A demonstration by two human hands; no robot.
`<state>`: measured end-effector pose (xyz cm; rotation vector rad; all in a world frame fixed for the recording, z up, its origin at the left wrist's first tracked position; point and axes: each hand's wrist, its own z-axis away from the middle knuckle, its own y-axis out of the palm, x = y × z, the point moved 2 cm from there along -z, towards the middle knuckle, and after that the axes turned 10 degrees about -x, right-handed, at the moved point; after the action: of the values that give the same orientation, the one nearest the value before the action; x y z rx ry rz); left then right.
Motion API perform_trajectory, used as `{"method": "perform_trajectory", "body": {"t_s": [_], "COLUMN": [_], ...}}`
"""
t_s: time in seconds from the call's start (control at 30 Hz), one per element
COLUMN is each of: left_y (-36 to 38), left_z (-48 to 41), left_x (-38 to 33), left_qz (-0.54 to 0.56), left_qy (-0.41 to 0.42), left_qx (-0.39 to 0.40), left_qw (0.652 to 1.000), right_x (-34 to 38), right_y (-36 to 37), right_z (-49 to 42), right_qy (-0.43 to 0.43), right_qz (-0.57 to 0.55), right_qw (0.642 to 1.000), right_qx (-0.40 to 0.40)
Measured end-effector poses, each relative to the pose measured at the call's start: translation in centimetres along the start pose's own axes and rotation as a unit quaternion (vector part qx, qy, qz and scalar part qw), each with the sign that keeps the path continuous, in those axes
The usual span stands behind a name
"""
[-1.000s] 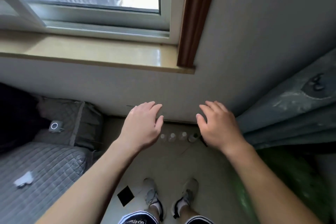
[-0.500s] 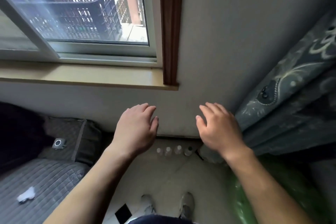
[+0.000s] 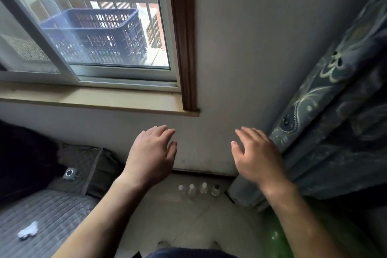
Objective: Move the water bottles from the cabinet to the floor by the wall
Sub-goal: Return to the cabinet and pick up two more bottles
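- 4 clear plastic water bottles [image 3: 198, 190] stand in a row on the pale tiled floor [image 3: 188, 220], lower centre, near the wall [image 3: 240, 69].
- Left hand [image 3: 151, 156] and right hand [image 3: 256, 158] hover apart, fingers spread, empty.

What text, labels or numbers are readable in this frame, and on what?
None readable.
Four water bottles on the floor by the wall: any labels too small to read.
Small white device on the grey cushion: only a ring mark, no text.
Blue crate outside the window: no lettering visible.
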<state>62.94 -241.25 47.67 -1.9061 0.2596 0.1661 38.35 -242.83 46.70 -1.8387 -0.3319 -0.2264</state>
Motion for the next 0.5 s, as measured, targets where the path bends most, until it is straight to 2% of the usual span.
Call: {"method": "perform_trajectory", "body": {"t_s": [0.33,0.5], "left_y": [-1.2,-1.7], "left_z": [2.2,3.5], "left_x": [-1.5,-1.3], "left_qz": [0.009,0.037], "left_qy": [-0.010,-0.002], "left_qx": [-0.009,0.000], "left_qw": [1.000,0.999], "right_x": [-0.2,0.9], "right_y": [-1.8,-3.2], "right_z": [1.5,3.6], "right_qy": [-0.038,-0.025], "right_qz": [0.015,0.027], "right_qw": [0.999,0.999], "right_qx": [0.005,-0.005]}}
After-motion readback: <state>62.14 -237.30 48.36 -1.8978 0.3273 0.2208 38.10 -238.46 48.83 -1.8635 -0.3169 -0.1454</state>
